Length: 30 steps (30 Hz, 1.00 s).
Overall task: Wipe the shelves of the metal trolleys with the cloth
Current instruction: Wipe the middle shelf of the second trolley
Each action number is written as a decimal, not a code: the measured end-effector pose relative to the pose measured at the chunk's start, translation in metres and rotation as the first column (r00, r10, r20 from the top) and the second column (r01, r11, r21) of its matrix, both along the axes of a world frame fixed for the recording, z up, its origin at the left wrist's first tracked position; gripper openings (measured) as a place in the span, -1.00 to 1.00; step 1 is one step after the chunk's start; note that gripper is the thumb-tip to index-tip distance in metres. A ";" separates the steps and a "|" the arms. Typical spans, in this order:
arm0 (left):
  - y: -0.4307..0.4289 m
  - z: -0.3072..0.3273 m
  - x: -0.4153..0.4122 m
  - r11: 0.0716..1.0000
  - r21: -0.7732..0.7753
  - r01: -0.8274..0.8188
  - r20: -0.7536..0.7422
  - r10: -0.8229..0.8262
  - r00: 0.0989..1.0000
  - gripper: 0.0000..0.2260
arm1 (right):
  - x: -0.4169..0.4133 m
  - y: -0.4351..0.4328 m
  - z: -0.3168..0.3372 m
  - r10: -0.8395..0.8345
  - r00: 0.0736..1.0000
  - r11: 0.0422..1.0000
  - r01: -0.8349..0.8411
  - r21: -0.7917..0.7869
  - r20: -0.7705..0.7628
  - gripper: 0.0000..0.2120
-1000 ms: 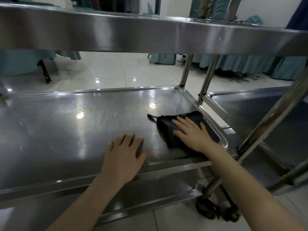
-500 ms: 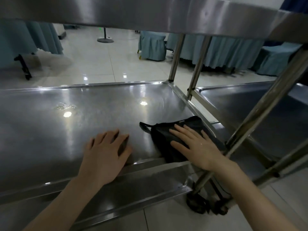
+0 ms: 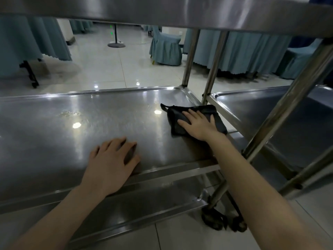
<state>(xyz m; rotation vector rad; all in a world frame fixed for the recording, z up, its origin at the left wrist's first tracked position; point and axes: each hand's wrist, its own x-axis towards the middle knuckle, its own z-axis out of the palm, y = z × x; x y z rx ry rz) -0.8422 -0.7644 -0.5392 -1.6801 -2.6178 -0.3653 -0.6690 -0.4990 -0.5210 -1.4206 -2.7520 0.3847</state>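
The head camera looks down between the shelves of a shiny metal trolley; the top shelf [image 3: 162, 9] runs across the top of the view, the middle shelf [image 3: 54, 145] fills the middle, and the bottom shelf [image 3: 144, 204] shows under its front edge.

The black cloth [image 3: 173, 114] lies folded on the middle shelf, on the right side and a bit toward the back; its right side reaches the shelf's right rim. The right hand [image 3: 198, 124] lies flat on top of the cloth and presses on it; its grip is wide, with straight, spread fingers, not wrapped around the cloth.

The left hand [image 3: 110, 159] rests palm down on the bare metal near the front edge, well apart from the cloth; its grip is wide too and holds nothing.

Some small wet spots [image 3: 69, 112] shine on the shelf to the left of the cloth, next to bright light spots.

A second trolley shelf [image 3: 288, 116] stands just beside the first on the right; metal posts [image 3: 189, 56] stand between them; dark wheels [image 3: 214, 221] sit on the floor below.

Behind the trolley is a shiny tiled floor [image 3: 108, 69]; a chair in a blue-green cover [image 3: 165, 49] stands there, near tables with blue-green skirts [image 3: 243, 51].
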 end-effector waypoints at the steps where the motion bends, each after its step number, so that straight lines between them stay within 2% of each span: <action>1: 0.000 0.000 0.001 1.000 0.000 -0.002 0.000 0.002 1.000 -0.50 | 0.024 -0.018 -0.005 0.014 1.000 1.000 -0.014 0.014 0.000 -0.35; 4: -0.001 0.001 0.003 1.000 -0.007 -0.012 -0.001 0.012 1.000 -0.50 | 0.092 -0.078 -0.016 -0.003 1.000 0.993 0.004 0.114 -0.005 -0.28; 6: -0.001 0.000 0.004 1.000 -0.018 -0.010 0.010 0.011 1.000 -0.48 | 0.106 -0.090 -0.017 -0.010 1.000 0.996 0.008 0.093 0.019 -0.20; 11: 0.000 0.001 0.005 1.000 0.022 -0.009 0.011 0.009 1.000 -0.50 | 0.049 -0.032 0.003 -0.061 0.997 0.998 0.060 0.031 0.041 -0.37; 14: -0.002 0.002 0.007 0.991 0.131 -0.032 0.050 0.026 0.998 -0.59 | -0.005 -0.012 0.006 -0.072 0.997 0.997 0.072 -0.012 0.025 -0.40; 16: -0.007 0.005 0.008 0.962 0.260 -0.080 0.070 0.064 0.996 -0.68 | -0.051 -0.030 0.000 0.014 1.000 0.999 -0.015 -0.029 -0.006 -0.40; 18: -0.013 0.009 0.008 0.899 0.411 -0.149 0.100 0.118 0.988 -0.72 | -0.103 -0.070 -0.006 0.184 0.982 0.983 -0.185 -0.017 -0.034 -0.40; 20: -0.022 0.015 0.002 0.841 0.493 -0.224 0.187 0.150 0.971 -0.78 | -0.146 -0.110 -0.009 0.365 0.931 0.931 -0.365 -0.010 -0.014 -0.40; 21: -0.026 0.016 -0.004 0.846 0.482 -0.229 0.197 0.150 0.969 -0.78 | -0.158 -0.122 -0.008 0.423 0.906 0.906 -0.423 -0.003 -0.005 -0.40; 23: -0.042 0.013 -0.026 0.923 0.351 -0.158 0.128 0.120 0.984 -0.76 | -0.154 -0.126 -0.007 0.455 0.891 0.891 -0.454 0.022 -0.016 -0.41; 25: -0.064 0.005 -0.049 0.974 0.220 -0.046 0.058 0.035 0.998 -0.72 | -0.119 -0.107 -0.007 0.382 0.924 0.923 -0.380 0.056 -0.034 -0.43; 27: -0.083 0.001 -0.057 0.988 0.150 0.036 0.019 -0.039 0.999 -0.63 | -0.061 -0.072 -0.009 0.194 0.981 0.980 -0.192 0.053 -0.031 -0.41; 30: -0.089 -0.003 -0.051 0.982 0.183 0.040 -0.039 -0.034 0.999 -0.52 | 0.028 -0.025 -0.006 -0.168 0.984 0.984 0.165 0.063 0.062 -0.39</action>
